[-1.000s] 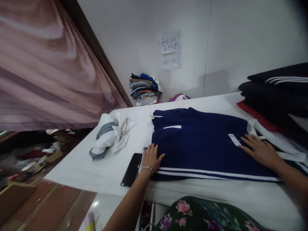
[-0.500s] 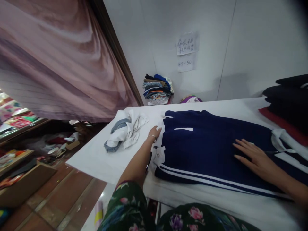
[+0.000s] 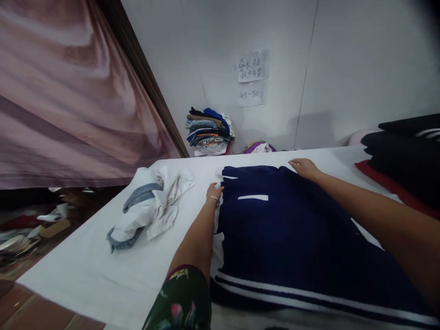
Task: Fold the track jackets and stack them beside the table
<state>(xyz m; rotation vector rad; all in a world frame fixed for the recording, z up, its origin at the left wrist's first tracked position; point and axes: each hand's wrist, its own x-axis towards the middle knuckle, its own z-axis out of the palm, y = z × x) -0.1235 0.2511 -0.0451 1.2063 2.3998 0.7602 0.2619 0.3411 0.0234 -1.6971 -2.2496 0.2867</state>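
Observation:
A navy garment point(image 3: 292, 238) with white stripes lies flat on the white table point(image 3: 103, 270). My left hand point(image 3: 213, 190) rests at the garment's far left corner, fingers on the cloth edge; whether it grips the cloth is unclear. My right hand point(image 3: 304, 167) lies on the garment's far edge, fingers curled over it. A bracelet sits on my left wrist.
A crumpled white and grey-blue cloth point(image 3: 146, 206) lies left of the garment. Folded black and red garments point(image 3: 405, 156) are stacked at the right. A pile of folded clothes point(image 3: 208, 130) sits by the wall under paper notes point(image 3: 252, 78). A pink curtain point(image 3: 68, 101) hangs left.
Both hands have reached from the garment's near side to its far edge. The black phone seen beside my left hand a second ago is hidden now. The view has moved closer.

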